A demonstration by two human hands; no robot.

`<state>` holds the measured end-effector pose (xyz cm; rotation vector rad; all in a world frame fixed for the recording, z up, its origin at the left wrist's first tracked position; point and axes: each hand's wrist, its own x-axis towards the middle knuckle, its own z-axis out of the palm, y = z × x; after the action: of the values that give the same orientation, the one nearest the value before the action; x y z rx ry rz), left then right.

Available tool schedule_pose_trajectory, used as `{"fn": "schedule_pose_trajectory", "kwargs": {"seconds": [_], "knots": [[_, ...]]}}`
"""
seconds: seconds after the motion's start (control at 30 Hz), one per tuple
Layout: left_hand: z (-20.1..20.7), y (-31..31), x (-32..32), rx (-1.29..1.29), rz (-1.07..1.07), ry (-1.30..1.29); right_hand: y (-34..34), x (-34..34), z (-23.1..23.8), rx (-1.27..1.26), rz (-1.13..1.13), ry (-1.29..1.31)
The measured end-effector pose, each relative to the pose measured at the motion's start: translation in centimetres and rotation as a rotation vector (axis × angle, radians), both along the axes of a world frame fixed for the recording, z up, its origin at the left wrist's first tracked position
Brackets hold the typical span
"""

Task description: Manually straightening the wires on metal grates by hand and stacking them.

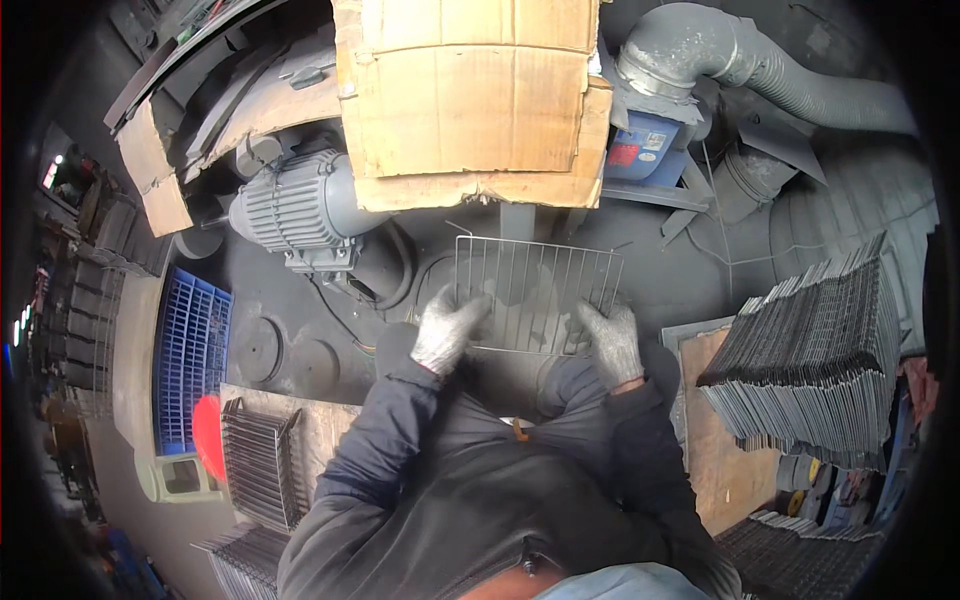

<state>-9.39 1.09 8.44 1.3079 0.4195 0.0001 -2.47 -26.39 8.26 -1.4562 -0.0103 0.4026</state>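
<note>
A rectangular wire rack (530,292) with thin parallel bars is held out over my lap, a short bent wire sticking out at each far corner. My left hand (448,330), in a pale grey work glove, grips its left side. On the opposite side my right hand (610,340), gloved the same way, is closed on the rack's edge. Part of the fingers of both hands is hidden behind the wires. Beyond the rack's far edge hangs a large cardboard sheet (470,110).
A tall stack of wire racks (810,360) stands at right on a wooden board (715,430). More racks (258,460) lie at left near a blue plastic crate (192,350). A grey electric motor (295,205) sits ahead left; a ribbed duct (800,85) runs at far right.
</note>
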Motion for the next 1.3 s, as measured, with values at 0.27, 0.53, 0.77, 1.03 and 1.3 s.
{"fn": "schedule_pose_trajectory", "kwargs": {"seconds": [0.27, 0.53, 0.77, 1.03, 1.3], "knots": [[-5.0, -1.4, 3.3, 0.021, -0.121, 0.042, -2.1, 4.2, -2.4, -0.125, -0.093, -0.017], [-5.9, 1.8, 2.7, 0.071, 0.041, 0.131, 3.2, 4.7, -3.3, -0.189, -0.053, 0.025], [-5.8, 4.5, 2.5, -0.021, 0.006, 0.131, 5.5, 3.2, -4.6, -0.224, -0.125, -0.129], [-6.4, 3.4, 3.3, 0.118, -0.022, 0.204, 4.8, 3.4, -4.5, -0.112, -0.154, -0.015], [-8.2, 2.4, 4.3, 0.107, -0.091, 0.116, 3.1, 3.2, -3.7, -0.309, -0.155, -0.094]]}}
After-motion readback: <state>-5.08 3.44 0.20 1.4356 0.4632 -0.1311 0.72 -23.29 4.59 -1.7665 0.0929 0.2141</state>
